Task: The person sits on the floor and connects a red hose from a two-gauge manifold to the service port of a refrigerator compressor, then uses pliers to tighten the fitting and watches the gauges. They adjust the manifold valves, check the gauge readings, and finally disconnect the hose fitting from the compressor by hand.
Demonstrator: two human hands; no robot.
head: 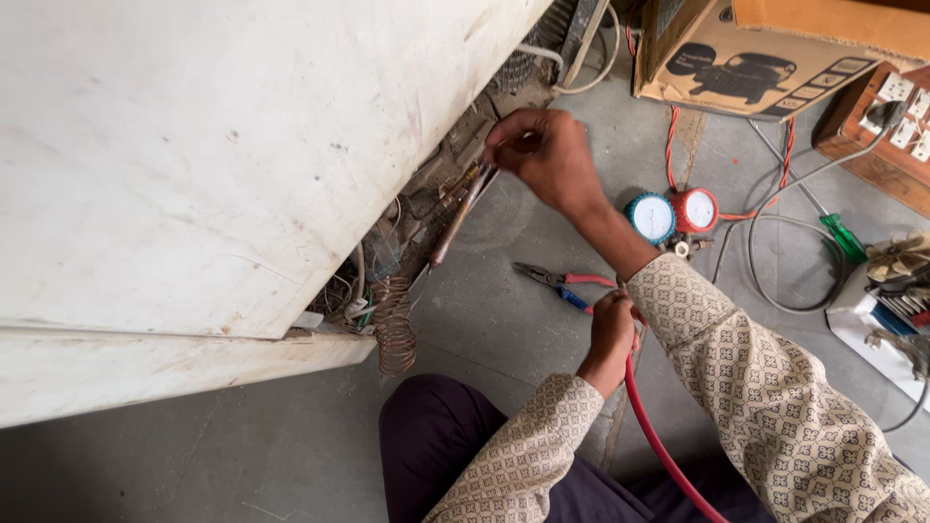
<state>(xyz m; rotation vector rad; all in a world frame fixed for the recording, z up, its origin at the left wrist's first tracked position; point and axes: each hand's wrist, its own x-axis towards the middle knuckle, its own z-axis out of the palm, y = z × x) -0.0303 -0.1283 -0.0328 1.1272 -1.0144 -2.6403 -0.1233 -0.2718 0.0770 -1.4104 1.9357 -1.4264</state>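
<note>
My right hand [541, 155] reaches to the open underside of a white appliance [194, 165] and pinches the upper end of a slim copper tube [455, 221] that slants down toward a coil of thin copper wire-like pipe [393, 329]. My left hand [610, 334] is closed around a red hose [647, 426] that runs back past my knee. Pliers with red and blue handles [562, 280] lie on the grey floor just left of that hand. A pair of gauges, one blue [651, 218] and one red [697, 209], sits beside my right forearm.
A cardboard box [775, 48] stands at the back right, with a wooden switchboard [886, 131] next to it. A green-handled screwdriver [845, 238], grey cables [775, 291] and a white tray of tools [886, 324] lie at the right.
</note>
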